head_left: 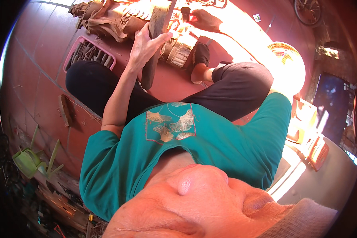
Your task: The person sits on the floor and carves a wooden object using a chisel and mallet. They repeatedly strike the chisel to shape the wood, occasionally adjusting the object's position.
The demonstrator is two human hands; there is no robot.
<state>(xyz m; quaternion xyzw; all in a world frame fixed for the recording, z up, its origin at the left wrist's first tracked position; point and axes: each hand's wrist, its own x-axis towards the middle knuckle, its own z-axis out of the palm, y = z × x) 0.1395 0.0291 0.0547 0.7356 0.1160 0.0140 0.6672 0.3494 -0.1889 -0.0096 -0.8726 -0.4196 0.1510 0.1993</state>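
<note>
My left hand (142, 45) is closed around a long, flat, worn wooden bar (158, 27), the thumb laid across its face. The bar's rounded lower end hangs between my bent legs, and its upper end runs out at the top edge. Behind it lie brown, cloth-like bundles (107, 22) on the floor, partly covered by the hand and bar. On the right, my arm in its green sleeve reaches into strong sunlight. My right hand is lost in that glare, so its fingers cannot be made out.
A pink plastic basket (68, 59) of dark, stick-like pieces stands by my left knee. Nearby lies a wood piece (65, 111) on red floor tiles. A round woven item (285, 49) is at the right. Farther off are a green plastic object (27, 162), orange chairs (317, 152) and a bicycle wheel (307, 12).
</note>
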